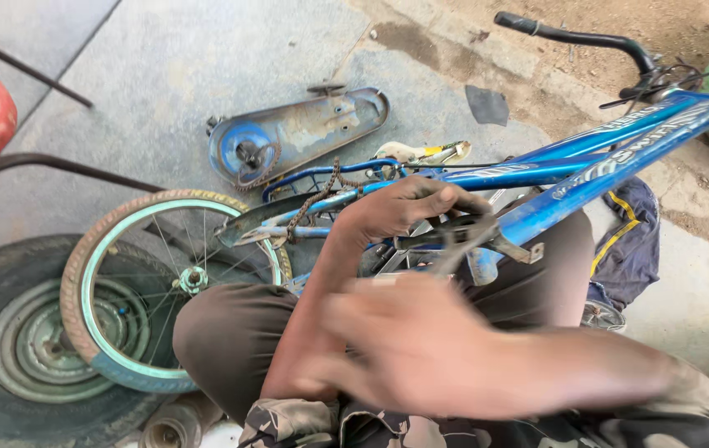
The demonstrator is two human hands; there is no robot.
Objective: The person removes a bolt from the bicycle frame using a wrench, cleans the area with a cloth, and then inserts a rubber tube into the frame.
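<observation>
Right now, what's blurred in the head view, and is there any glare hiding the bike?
Head view: the right hand is smeared by motion blur; the left hand on the blue bike frame is sharp; even daylight, no glare, soft shadows.

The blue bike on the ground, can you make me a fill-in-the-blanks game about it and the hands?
1. The bike frame is painted ____.
2. The left hand grips the frame, while the ____ hand is blurred in front.
3. The loose chain cover lies on the ____ floor.
4. The small wheel rests over a bigger, dark ____.

Missing words: blue; right; concrete; tyre
</observation>
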